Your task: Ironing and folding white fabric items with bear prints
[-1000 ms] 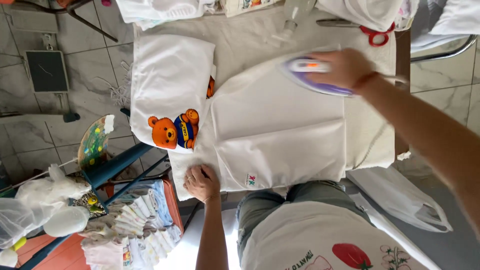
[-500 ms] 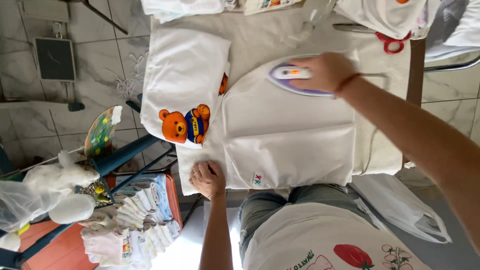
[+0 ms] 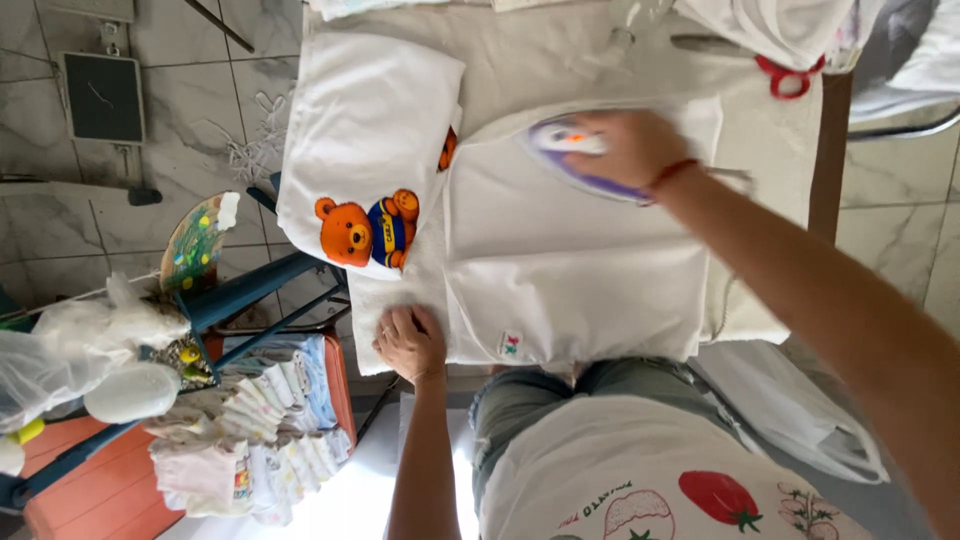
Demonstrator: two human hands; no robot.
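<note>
Fingers (image 3: 640, 135) wrapped around the iron (image 3: 570, 150) — right hand (image 3: 630, 148) pressing the white garment (image 3: 570, 270).
Left hand (image 3: 408, 340) flat, fingers together, on the cloth's near edge — the bear-print piece (image 3: 365, 170) lies folded beside it.

Home ironing or small garment-work corner, tiled room. Grey marble-look floor tiles (image 3: 60, 240) left and far right. Cloth-covered counter (image 3: 560, 60) fills centre, white garments spread flat on it, one with bear print (image 3: 368, 230). Purple iron (image 3: 575, 160) on white fabric (image 3: 570, 270). Red-handled scissors (image 3: 790, 72) at far edge. Stack of folded baby clothes (image 3: 255, 425) near left, on orange surface. Blue metal frame (image 3: 245, 295) beside it. Plastic bags (image 3: 60, 355) at left edge.
</note>
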